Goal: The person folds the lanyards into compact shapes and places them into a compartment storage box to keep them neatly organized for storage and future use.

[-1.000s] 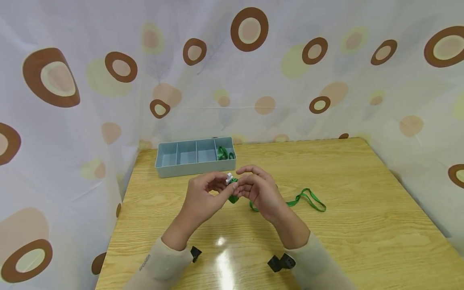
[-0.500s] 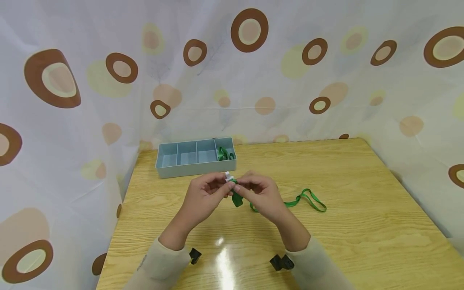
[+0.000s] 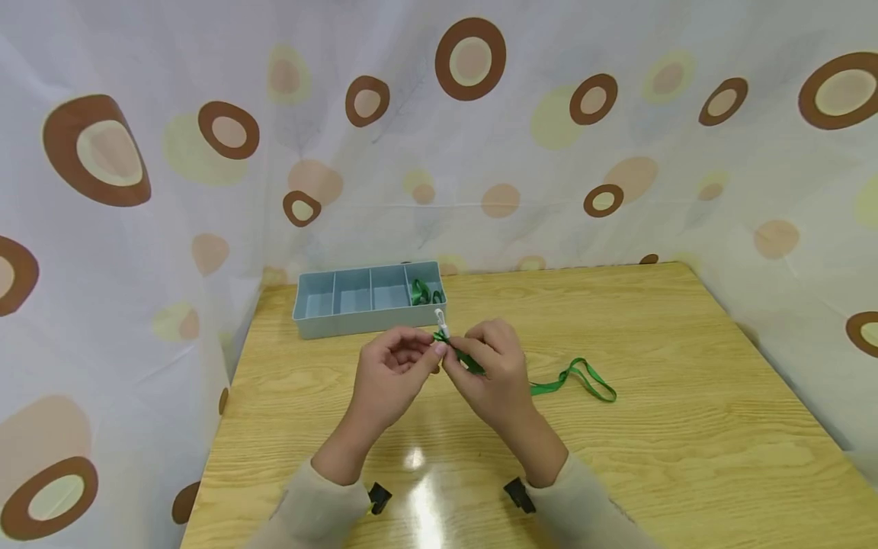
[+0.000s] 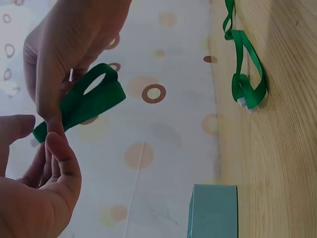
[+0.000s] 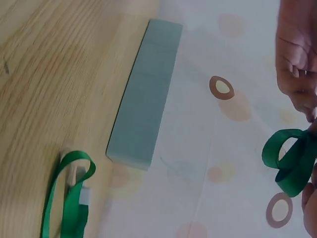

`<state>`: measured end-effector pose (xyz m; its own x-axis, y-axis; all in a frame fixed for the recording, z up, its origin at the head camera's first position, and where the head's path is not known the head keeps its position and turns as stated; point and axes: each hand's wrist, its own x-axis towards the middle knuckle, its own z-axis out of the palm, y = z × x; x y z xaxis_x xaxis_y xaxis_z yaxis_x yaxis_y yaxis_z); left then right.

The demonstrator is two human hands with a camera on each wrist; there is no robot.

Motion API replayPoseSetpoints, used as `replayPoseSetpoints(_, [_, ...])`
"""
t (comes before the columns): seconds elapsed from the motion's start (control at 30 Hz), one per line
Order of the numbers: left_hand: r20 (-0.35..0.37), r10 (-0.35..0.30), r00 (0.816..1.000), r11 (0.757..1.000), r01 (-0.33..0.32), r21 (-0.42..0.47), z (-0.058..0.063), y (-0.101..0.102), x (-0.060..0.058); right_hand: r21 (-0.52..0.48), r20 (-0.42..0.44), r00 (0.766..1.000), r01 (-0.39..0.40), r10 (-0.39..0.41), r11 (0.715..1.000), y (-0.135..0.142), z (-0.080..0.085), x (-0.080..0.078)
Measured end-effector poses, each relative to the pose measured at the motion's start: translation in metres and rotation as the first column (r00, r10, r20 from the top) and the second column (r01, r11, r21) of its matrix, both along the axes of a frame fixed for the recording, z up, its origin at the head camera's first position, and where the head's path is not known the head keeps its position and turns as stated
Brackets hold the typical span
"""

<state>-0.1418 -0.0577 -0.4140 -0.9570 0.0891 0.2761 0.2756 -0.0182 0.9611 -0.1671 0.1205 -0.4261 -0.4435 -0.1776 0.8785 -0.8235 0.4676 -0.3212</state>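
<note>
Both hands meet over the table around a green lanyard (image 3: 469, 361). Its white plastic clip (image 3: 441, 323) sticks up above the fingertips. My left hand (image 3: 394, 377) pinches the ribbon near the clip between thumb and fingers. From the other side, my right hand (image 3: 495, 375) pinches the same ribbon just below the clip. A looped end of the held lanyard (image 4: 96, 101) juts out past the fingers in the left wrist view. A second green lanyard (image 3: 575, 377) lies on the table behind the right hand, its white clip (image 4: 246, 104) showing in the left wrist view.
A blue-grey tray (image 3: 370, 321) with several compartments stands behind the hands at the table's back left. Its rightmost compartment holds green ribbon (image 3: 421, 292). A patterned curtain (image 3: 501, 152) encloses the wooden table (image 3: 686, 427) at the back and sides.
The right fingers, spread a second ago, have closed on the ribbon. The clip has turned more upright and stands higher, while the ribbon end that hung down has swung right toward the right palm.
</note>
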Motion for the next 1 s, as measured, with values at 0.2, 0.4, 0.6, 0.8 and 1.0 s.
replayPoseSetpoints(0.2, [0.019, 0.044, 0.999, 0.999, -0.044, 0.013, 0.006, 0.007, 0.002, 0.122, -0.283, 0.951, 0.162, -0.122, 0.979, -0.005, 0.003, 0.001])
replayPoseSetpoints(0.4, [-0.007, 0.085, 0.996, 0.996, -0.085, -0.012, 0.009, 0.01, 0.004, 0.178, -0.365, 0.924, 0.189, -0.114, 0.966, -0.003, 0.005, 0.0])
replayPoseSetpoints(0.6, [0.013, 0.146, 0.989, 0.987, -0.145, -0.07, 0.01, 0.012, 0.001, 0.236, -0.263, 0.965, 0.066, -0.002, 0.97, 0.001, 0.001, 0.002])
replayPoseSetpoints(0.8, [-0.01, 0.167, 0.986, 0.982, -0.167, -0.083, 0.014, 0.007, -0.002, -0.006, 0.165, 0.971, -0.174, 0.173, 0.985, 0.006, -0.009, 0.008])
replayPoseSetpoints(1.0, [-0.033, 0.174, 0.984, 0.983, -0.175, -0.057, 0.016, 0.004, -0.004, -0.061, 0.314, 0.936, -0.146, 0.158, 0.987, 0.006, -0.017, 0.015])
